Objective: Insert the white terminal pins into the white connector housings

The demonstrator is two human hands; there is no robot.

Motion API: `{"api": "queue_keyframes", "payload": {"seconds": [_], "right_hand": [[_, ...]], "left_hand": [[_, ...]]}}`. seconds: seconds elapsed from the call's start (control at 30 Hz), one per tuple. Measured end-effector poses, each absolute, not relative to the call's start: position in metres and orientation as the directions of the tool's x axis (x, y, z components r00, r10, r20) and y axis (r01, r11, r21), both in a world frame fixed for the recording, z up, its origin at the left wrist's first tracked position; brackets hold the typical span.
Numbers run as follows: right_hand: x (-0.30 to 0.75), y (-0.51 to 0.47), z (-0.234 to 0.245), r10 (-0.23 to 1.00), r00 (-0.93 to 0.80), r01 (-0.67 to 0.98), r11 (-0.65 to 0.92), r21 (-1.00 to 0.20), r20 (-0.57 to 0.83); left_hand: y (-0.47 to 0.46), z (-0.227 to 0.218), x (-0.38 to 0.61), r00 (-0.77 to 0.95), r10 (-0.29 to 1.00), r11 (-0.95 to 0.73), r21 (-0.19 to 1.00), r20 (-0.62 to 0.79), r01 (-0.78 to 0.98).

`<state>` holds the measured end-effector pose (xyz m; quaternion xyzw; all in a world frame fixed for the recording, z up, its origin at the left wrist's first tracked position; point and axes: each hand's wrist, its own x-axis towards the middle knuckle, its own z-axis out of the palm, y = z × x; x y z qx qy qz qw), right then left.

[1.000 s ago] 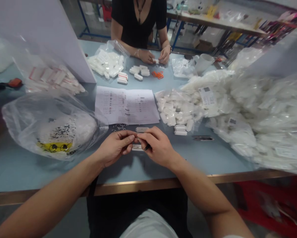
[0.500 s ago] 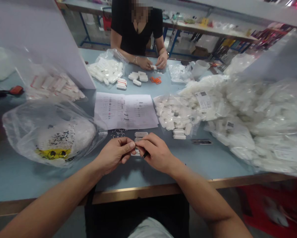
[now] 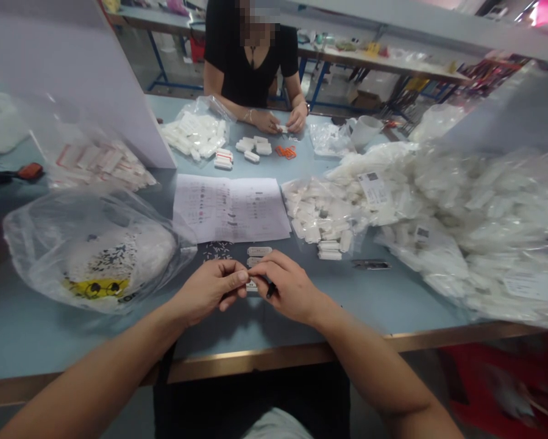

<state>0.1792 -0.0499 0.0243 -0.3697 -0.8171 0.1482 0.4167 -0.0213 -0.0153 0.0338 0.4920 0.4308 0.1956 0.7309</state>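
On my feed the left hand [image 3: 207,291] and the right hand [image 3: 292,288] meet just above the table [image 3: 91,347], their fingers [image 3: 278,263] drawn together. The right fingers are clamped on one small black-tipped piece [image 3: 270,291] (too small for me to name from here). The left fingers [image 3: 231,268] are closed too, but I cannot tell whether they grip anything.

Three white plastic strips sit by the fingers: two just beyond them [image 3: 259,251] and a third partly hidden beneath them [image 3: 252,285]. Just past the left fingers lies a small scatter of tiny white pins [image 3: 216,251], and further on, one opened printed document [image 3: 230,209]. Left of the fingers is one clear plastic bag [image 3: 95,244] with a yellow label. To their right are one loose stack of white parts [image 3: 330,247] and one metal-and-black tool [image 3: 370,264]. Far beyond the fingers, a co-worker's two hands [image 3: 280,124] work near one bunch of orange clips [image 3: 286,152].
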Motion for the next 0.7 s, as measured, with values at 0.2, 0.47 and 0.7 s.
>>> {"api": "queue_keyframes", "payload": {"seconds": [0.2,0.47,0.7], "right_hand": [[0.181,-0.050,0.022,0.722,-0.392,0.490,0.688,-0.535,0.570],[0.212,-0.043,0.039,0.739,-0.556,0.605,0.673,-0.424,0.380],[0.219,-0.039,0.044,0.687,-0.722,0.648,0.713,-0.268,0.080]], "left_hand": [[-0.016,0.031,-0.020,0.565,0.704,0.446,0.887,-0.430,0.119],[-0.008,0.036,-0.027,0.454,0.808,0.247,0.916,-0.374,0.315],[-0.006,0.040,-0.030,0.569,0.772,-0.380,0.512,-0.284,0.771]]}}
